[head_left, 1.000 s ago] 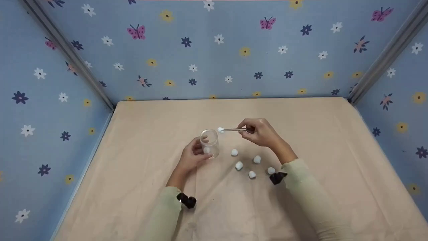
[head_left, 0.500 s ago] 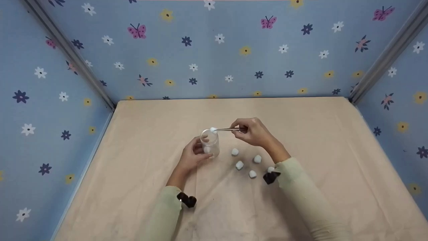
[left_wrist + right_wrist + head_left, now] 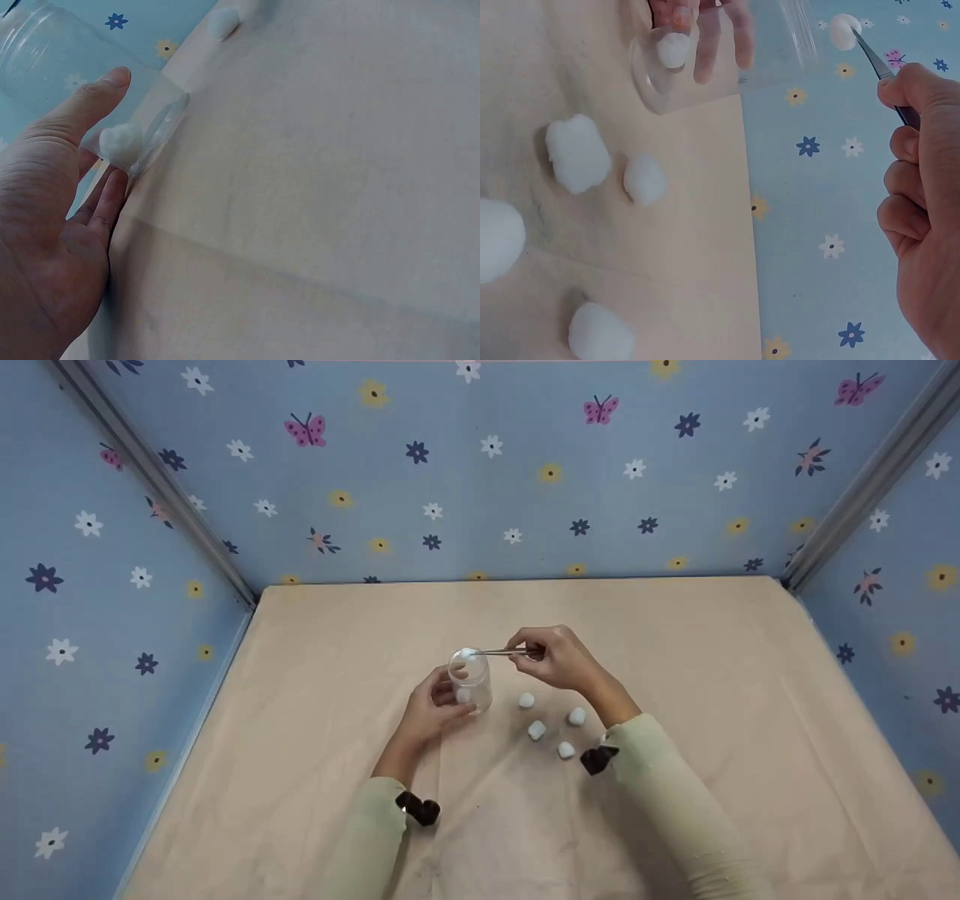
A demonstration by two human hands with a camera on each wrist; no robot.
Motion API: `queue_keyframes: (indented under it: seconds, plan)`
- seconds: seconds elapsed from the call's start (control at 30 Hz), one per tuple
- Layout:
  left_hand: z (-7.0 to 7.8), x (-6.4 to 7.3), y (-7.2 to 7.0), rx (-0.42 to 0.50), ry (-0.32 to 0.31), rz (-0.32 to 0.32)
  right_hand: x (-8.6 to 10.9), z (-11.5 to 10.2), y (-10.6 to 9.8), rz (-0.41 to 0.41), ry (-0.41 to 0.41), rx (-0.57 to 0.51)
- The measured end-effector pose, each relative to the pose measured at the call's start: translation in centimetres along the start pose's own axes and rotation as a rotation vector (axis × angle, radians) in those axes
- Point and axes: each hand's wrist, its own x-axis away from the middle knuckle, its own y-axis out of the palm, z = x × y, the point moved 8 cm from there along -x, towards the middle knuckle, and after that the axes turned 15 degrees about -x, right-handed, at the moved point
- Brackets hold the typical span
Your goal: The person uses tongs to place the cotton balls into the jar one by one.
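Okay, frame centre: left hand (image 3: 429,712) grips clear jar (image 3: 480,691), right hand (image 3: 561,658) pinches tweezers (image 3: 879,64) holding cotton ball (image 3: 841,34) just above the mouth; better centre it before releasing.

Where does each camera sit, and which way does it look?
Head: on the person's head, looking forward and down at a beige cloth-covered table; the left hand, right hand and pale green cloth sleeves show.
Left wrist: worn there, looking at a clear cylindrical jar; the left hand shows.
Right wrist: worn there, looking past the thin metal tweezers towards the jar; the right hand shows, plus part of the left hand, seen through the jar.
Both wrist views share the jar and the fluffy round white ball inside it.
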Motion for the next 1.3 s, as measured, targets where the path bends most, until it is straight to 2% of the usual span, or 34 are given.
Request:
queue_keyframes:
  seconds: [0.4,0.87,1.1,1.3]
  plan:
    - [0.11,0.09,0.01,0.026,0.001,0.004,0.13,0.50,0.05,0.016,0.023,0.007]
    - [0.23,0.11,-0.02,0.011,0.024,-0.001,0.18,0.28,0.11,0.020,-0.013,0.010]
    - [0.01,0.14,0.07,0.021,0.016,-0.015,0.32,0.38,0.20,0.018,-0.001,-0.018]
    - [0.05,0.15,0.06,0.013,0.020,-0.015,0.44,0.14,-0.03,0.023,-0.027,-0.018]
